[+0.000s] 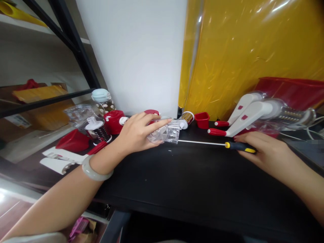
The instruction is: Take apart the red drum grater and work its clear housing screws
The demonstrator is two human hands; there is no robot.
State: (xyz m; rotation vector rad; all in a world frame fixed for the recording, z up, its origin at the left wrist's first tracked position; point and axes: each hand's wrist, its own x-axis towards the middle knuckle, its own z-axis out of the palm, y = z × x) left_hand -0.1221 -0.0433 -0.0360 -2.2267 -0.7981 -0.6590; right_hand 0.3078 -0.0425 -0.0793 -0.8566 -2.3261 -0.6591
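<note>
- one bare left hand (139, 131), with a pale, smooth bangle (97, 171) around its wrist, had its fingers grasping a clear, faceted plastic part (173, 132) with a boxy end.
- that part was near the middle of the black, flat worktop (192, 182), its boxy end turned to the right; whether it touched the surface could not be told.
- the bare right hand (268, 148) had its fingers grasping the black-and-yellow handle of a thin-shafted metal screwdriver (227, 145).
- the screwdriver was nearly level, its shaft reaching to the boxy end; whether its tip touched or entered could not be told.
- just beyond were a gold-coloured perforated drum (187, 118) with white ends and a small red plastic cup (201, 121).
- near the right hand, two white crank arms (253, 114) with red grips were tilted.
- left of the clear part were a red rounded plastic housing (112, 122), a dark perforated drum (98, 132) and a red plastic hopper (73, 140).
</note>
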